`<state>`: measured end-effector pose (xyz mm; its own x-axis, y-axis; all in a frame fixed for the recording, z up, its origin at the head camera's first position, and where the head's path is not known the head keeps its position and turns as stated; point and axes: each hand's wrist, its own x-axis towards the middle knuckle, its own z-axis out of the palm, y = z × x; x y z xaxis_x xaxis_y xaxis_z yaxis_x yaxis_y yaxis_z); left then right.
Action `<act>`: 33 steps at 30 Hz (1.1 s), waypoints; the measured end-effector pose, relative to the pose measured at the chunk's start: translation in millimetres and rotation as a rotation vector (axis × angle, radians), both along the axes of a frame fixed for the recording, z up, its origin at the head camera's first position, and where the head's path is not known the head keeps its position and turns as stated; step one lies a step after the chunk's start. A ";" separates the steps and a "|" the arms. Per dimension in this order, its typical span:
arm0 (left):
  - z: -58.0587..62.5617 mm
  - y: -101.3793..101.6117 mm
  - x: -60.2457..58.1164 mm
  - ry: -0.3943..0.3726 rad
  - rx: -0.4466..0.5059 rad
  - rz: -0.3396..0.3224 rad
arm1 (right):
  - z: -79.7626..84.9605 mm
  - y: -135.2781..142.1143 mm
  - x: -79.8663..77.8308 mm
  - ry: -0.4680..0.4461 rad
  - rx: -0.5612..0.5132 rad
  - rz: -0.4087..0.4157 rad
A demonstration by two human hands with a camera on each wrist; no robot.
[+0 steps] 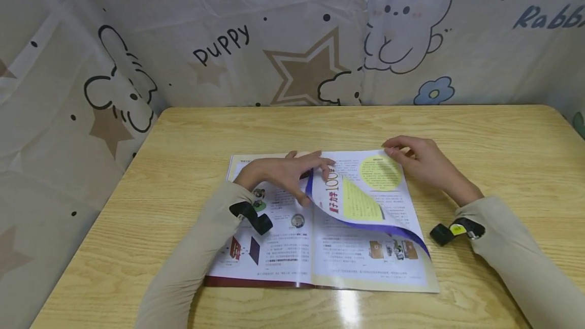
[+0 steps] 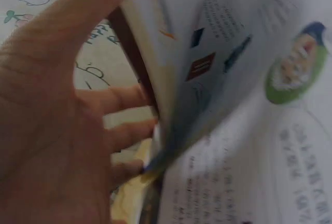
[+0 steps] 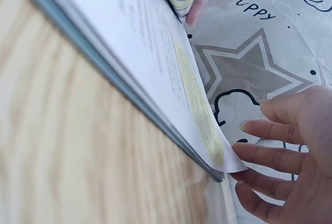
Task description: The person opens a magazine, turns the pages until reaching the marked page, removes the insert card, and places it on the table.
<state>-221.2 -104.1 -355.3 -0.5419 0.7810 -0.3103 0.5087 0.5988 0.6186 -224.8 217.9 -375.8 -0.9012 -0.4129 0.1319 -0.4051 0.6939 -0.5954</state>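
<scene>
An open magazine lies on the wooden table, with printed text and pictures on both sides. One purple-edged page is lifted and curls over the right half. My left hand pinches this page near the top of the spine, its thumb lower than the fingers. In the left wrist view, raised pages bow beside my fingers. At the magazine's top right corner, my right hand holds a page corner by the fingertips. That corner bends up between the fingers in the right wrist view.
The wooden table extends around the magazine on all sides. Behind it hangs a pale cloth backdrop with cartoon animals, stars and lettering. Black cameras are strapped to both wrists over beige sleeves.
</scene>
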 end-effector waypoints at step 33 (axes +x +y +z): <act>7.6 13.7 8.9 0.159 -0.061 0.042 | -1.9 -2.5 0.2 -0.037 0.041 0.009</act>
